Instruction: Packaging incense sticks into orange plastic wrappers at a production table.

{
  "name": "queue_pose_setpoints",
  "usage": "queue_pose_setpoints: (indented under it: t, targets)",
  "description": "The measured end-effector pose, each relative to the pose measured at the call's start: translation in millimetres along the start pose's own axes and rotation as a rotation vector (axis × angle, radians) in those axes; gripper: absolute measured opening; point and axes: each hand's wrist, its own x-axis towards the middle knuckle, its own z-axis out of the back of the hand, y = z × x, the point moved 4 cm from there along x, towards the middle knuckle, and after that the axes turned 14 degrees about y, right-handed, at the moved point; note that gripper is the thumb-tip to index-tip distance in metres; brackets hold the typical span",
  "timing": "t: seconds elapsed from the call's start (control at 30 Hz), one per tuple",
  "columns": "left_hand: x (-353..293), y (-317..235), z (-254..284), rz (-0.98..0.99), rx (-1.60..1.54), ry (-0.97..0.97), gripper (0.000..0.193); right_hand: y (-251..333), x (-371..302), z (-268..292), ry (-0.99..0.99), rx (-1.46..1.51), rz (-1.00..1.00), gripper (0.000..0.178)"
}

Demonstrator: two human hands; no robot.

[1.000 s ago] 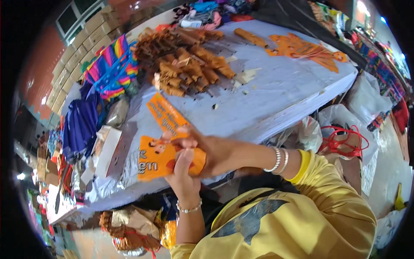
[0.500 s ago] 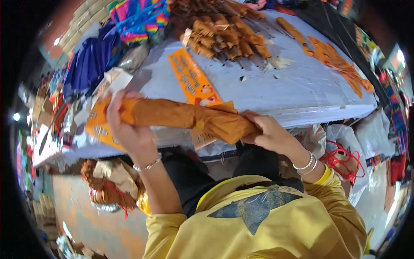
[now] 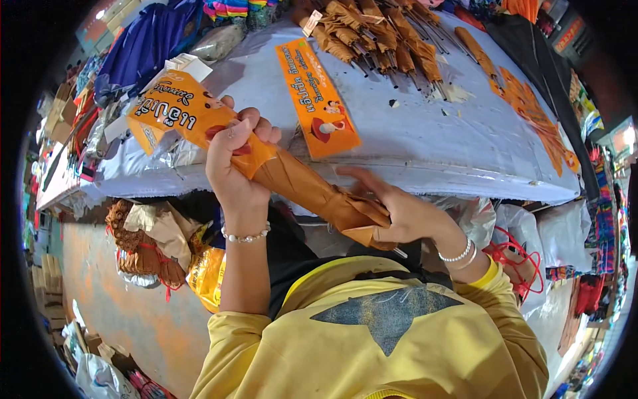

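Observation:
A folded brown umbrella point(image 3: 299, 186) lies slantwise between my hands, above the table's near edge. Its far-left end is inside an orange printed plastic sleeve point(image 3: 174, 106), whose outer part extends flat beyond it. My left hand point(image 3: 236, 149) is wrapped round the sleeve and the umbrella where the sleeve's mouth lies. At the umbrella's lower end, my right hand point(image 3: 405, 209) holds the loose cloth between thumb and fingers; a short metal tip pokes out below. Another flat orange sleeve point(image 3: 319, 100) rests on the table just beyond.
A pile of brown umbrellas point(image 3: 385, 43) covers the far part of the white-covered table point(image 3: 425, 143). Orange sleeves point(image 3: 531, 113) lie at the right. Folded blue cloth point(image 3: 143, 53) stands at the left. Below the table are a brown bundle point(image 3: 149, 249) and plastic bags point(image 3: 565, 229).
The umbrella has tilted, its right end dropping towards me. My left hand has closed round the sleeve and umbrella, and my right hand has shifted slightly lower. The view has also shifted.

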Motion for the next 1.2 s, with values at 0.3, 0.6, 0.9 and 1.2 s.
queue_pose_setpoints:
  t: [0.3, 0.6, 0.9, 1.2]
  targets:
    - [-4.1, -8.1, 12.4, -0.055, -0.202, 0.072, 0.032, 51.2, 26.5, 10.5, 0.289, 0.277, 0.300, 0.084]
    - [-9.3, -10.9, 20.6, -0.063, -0.194, 0.067, 0.032, 25.4, 28.0, 9.6, 0.111, 0.754, 0.192, 0.062]
    - [-18.3, 1.4, 11.9, -0.032, -0.142, -0.048, 0.032, 34.5, 60.3, 0.9, 0.035, 0.398, 0.117, 0.042]
    - [-20.8, -2.1, 16.1, -0.068, -0.125, -0.073, 0.032, 52.7, 58.0, 9.8, -0.322, 0.135, 0.257, 0.039]
